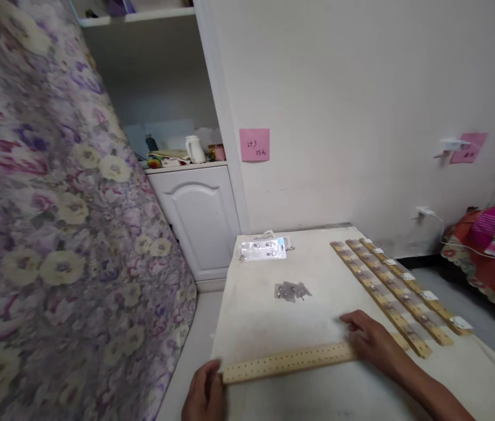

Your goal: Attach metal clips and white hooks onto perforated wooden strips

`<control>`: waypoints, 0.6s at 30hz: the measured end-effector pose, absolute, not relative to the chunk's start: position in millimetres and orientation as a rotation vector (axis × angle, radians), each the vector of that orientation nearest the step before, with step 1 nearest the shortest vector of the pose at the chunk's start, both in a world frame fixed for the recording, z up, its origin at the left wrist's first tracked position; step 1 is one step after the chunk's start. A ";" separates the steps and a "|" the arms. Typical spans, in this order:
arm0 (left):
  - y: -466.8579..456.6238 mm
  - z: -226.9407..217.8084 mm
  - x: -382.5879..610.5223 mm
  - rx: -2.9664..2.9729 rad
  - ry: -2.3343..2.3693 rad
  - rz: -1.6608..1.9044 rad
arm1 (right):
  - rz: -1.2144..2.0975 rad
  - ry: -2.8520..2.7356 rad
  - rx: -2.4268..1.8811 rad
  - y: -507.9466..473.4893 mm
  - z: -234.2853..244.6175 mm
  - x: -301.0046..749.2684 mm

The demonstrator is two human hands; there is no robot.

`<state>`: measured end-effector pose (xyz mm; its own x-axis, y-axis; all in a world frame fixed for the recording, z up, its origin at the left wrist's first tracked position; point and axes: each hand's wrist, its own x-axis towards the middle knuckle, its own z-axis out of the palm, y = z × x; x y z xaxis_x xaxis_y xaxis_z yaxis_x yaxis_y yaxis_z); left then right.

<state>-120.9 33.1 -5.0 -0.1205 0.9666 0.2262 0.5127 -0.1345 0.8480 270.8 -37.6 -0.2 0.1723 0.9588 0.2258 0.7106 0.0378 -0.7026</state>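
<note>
A pale wooden strip with rows of small holes (289, 361) lies crosswise near the front of the cloth-covered table (256, 318). My left hand (204, 393) has its fingers curled at the strip's left end. Over the strip's right part is my right hand (367, 341), slightly blurred, its index finger stretched forward and its other fingers bent around the strip. A short end of the wood shows beyond that hand. Beyond the strip lies a small group of clear packets with metal pieces (292, 291).
Three wooden strips (388, 304) bearing small clear packets and white pieces lie along the table's right side. Blister packs (263, 249) rest at the far left corner. A flowered curtain (76, 234) hangs at left, beside a white cabinet (199, 222). A bed (493, 245) stands at right.
</note>
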 end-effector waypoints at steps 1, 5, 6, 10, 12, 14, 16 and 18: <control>38.9 1.3 -122.1 1.662 1.627 1.156 | 0.438 -1.577 -1.725 -27.4 3.2 263.5; 66.0 24.4 -119.2 1.756 1.527 1.108 | 0.315 -1.550 -1.709 21.0 11.4 239.7; 72.4 26.3 -117.4 1.768 1.527 1.102 | 0.274 -1.543 -1.703 33.2 12.0 236.0; 89.2 14.3 -112.8 1.706 1.510 1.089 | 0.195 -1.557 -1.669 73.7 8.4 229.4; 92.2 4.0 -113.0 1.661 1.510 1.072 | 0.190 -1.566 -1.668 86.3 4.6 229.0; 93.3 -3.1 -114.7 1.647 1.490 1.044 | 0.199 -1.559 -1.673 93.3 1.3 229.3; 94.0 -5.4 -117.1 1.631 1.463 1.041 | 0.215 -1.546 -1.677 95.0 -0.7 230.1; 94.8 -4.2 -119.6 1.604 1.454 1.054 | 0.238 -1.530 -1.675 92.2 -0.5 231.6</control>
